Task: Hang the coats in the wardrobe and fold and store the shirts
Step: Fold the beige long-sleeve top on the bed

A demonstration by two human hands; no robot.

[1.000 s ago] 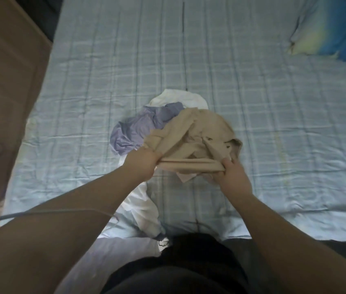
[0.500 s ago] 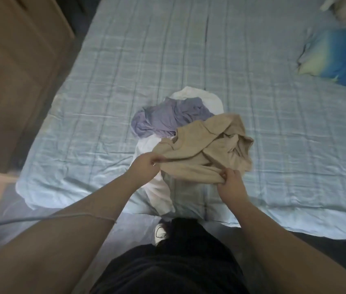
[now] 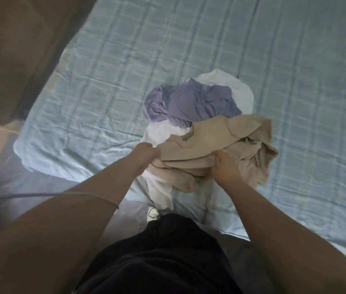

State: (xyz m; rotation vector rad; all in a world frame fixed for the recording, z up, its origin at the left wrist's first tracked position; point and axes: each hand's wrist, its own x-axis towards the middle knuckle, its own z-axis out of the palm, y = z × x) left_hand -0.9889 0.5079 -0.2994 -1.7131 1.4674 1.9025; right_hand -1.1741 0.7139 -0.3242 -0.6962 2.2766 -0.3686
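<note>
Over the blue checked bed (image 3: 104,85) you are holding the crumpled beige garment (image 3: 216,143) just in front of the purple shirt (image 3: 189,102), left hand (image 3: 146,154) and right hand (image 3: 225,166) each clamping a bunched edge with curled fingers, probably to shake it open.

The beige shirt (image 3: 210,141) is showing matt, creased cloth; the bed sheet (image 3: 104,81) beneath it is showing smooth, faintly glossy cloth.

Both bare arms stretch forward, the left from seven o'clock and the right from five, with the left hand (image 3: 146,154) and right hand (image 3: 225,166) (knuckles up) each gripping the beige garment (image 3: 214,134).
</note>
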